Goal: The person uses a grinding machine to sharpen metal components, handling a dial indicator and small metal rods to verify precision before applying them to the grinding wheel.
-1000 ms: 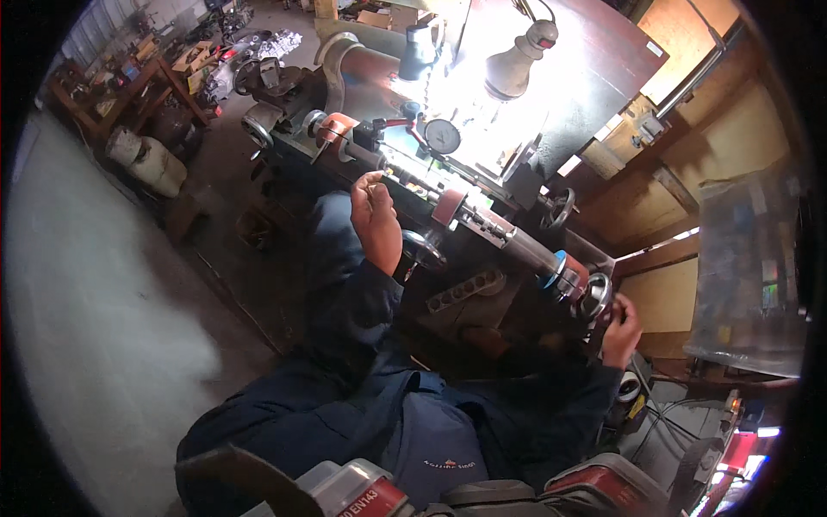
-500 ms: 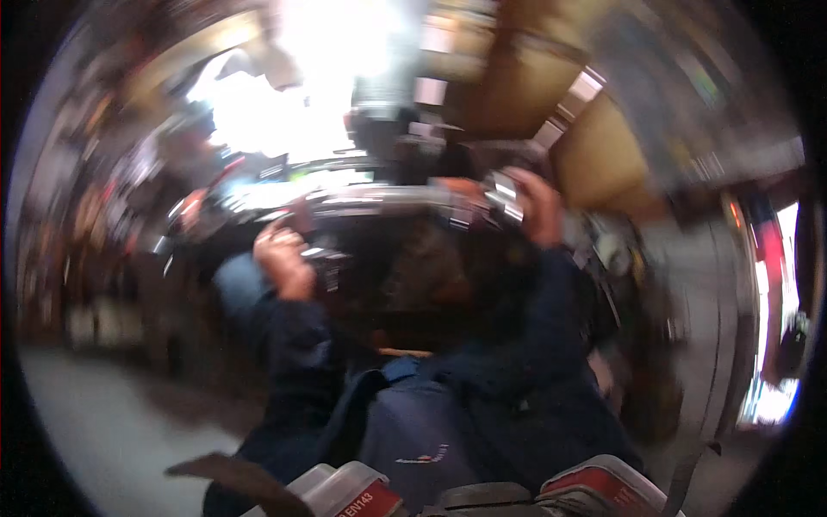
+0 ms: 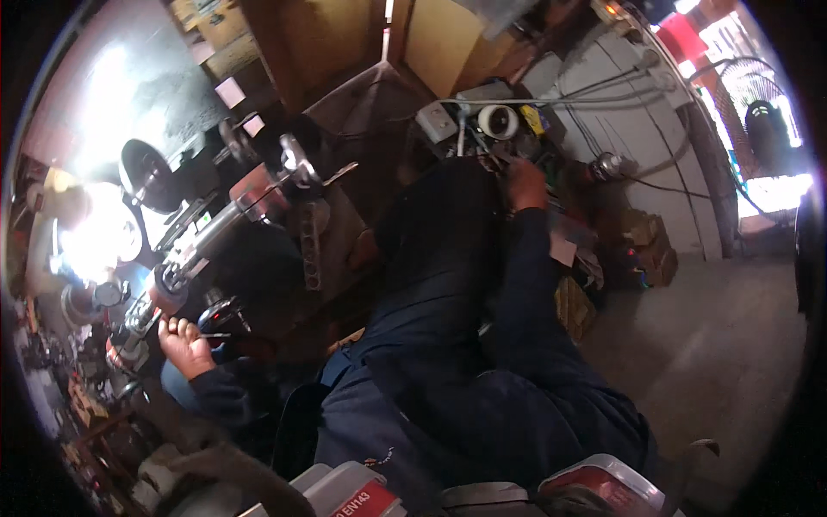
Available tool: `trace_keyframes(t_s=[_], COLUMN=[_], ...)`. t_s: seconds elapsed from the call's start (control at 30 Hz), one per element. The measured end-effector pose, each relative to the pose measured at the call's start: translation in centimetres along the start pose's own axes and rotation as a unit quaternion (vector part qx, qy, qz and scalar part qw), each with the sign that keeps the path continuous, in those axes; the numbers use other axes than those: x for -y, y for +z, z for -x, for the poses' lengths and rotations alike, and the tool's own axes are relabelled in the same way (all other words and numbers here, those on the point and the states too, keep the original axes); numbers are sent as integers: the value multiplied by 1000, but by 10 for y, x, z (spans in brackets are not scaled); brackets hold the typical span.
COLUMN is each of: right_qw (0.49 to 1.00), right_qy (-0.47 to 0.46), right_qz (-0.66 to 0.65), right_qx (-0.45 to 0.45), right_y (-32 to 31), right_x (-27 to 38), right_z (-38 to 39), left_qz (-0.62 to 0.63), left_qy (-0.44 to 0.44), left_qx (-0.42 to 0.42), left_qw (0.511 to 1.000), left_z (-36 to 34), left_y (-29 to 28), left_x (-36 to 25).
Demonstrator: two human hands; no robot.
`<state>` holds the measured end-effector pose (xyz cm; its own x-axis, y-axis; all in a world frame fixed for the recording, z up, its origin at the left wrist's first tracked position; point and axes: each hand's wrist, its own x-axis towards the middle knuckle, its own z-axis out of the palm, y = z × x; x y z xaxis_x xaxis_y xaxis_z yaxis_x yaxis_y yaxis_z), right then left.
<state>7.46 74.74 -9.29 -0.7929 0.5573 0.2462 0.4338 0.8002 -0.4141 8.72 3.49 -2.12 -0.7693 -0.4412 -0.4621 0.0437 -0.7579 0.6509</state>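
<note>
A long metal bench machine with a shiny shaft (image 3: 211,231), reddish housings and a lever at its far end runs diagonally on the left. My left hand (image 3: 186,346) is at its near end, fingers curled against the metal; what lies inside them is hidden. Stretched out to the far right, my right hand (image 3: 526,184) reaches down into a cluttered pile. Its fingers are mostly out of sight among the small things there. Close by it stand a white ring-shaped piece (image 3: 498,122) and a grey box (image 3: 437,123).
A perforated metal strip (image 3: 311,247) lies beside the machine. Cables run along the pale wall (image 3: 650,129), and a cardboard box (image 3: 652,248) sits by the floor at right. A fan (image 3: 764,121) stands near the bright opening. Tools and parts crowd the left side.
My view has swung to the right. My right hand has left the machine's lever end and reached into the pile. My left hand stays close to the machine.
</note>
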Motion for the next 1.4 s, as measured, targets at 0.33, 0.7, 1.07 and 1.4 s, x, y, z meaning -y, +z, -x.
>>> trace_keyframes(t_s=[0.33,0.7,1.07,1.4], right_qw=[945,840,768,726], right_qy=[68,-96,-219,-324], right_qz=[313,-445,-536,-537], right_qx=[-67,295,274,281], right_y=[96,-114,-112,-78], right_x=[-145,193,364,460], right_z=[-34,18,92,125], left_qz=[16,-64,-625,-210], left_qy=[84,123,488,174], left_qx=[-117,58,-15,39], left_qw=[989,989,609,961], left_z=[13,21,-6,23], left_y=[68,44,23,34], left_x=[2,28,20,5])
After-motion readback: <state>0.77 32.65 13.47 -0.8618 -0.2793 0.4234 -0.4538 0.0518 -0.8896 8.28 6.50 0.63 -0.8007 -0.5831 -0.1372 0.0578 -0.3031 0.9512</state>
